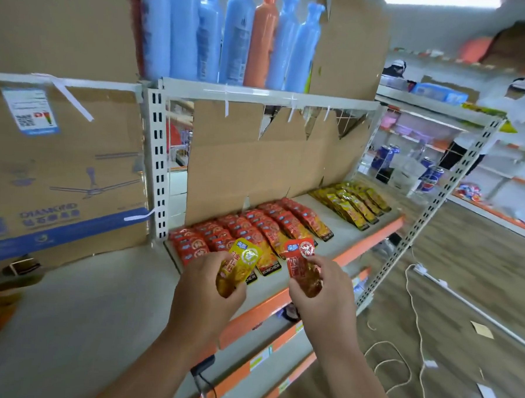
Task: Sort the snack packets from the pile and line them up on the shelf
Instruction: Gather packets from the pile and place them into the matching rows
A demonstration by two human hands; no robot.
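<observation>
With red rows [253, 228] just beyond the grip and yellow rows [352, 203] further right already lining the shelf [372, 233], the left hand [207, 290] is gripping a yellow packet [241, 266], the right hand [323, 290] a red packet [301, 260], neither yet placed.

Glossy foil-like snack packets [272, 226], matt painted-metal shelf [319, 250], rough torn cardboard backing [250, 167].

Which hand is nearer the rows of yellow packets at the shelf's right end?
Right. The right hand, holding a red packet, is below-left of the yellow rows; the left hand, holding a yellow packet, sits further left, in front of the red rows.
</observation>
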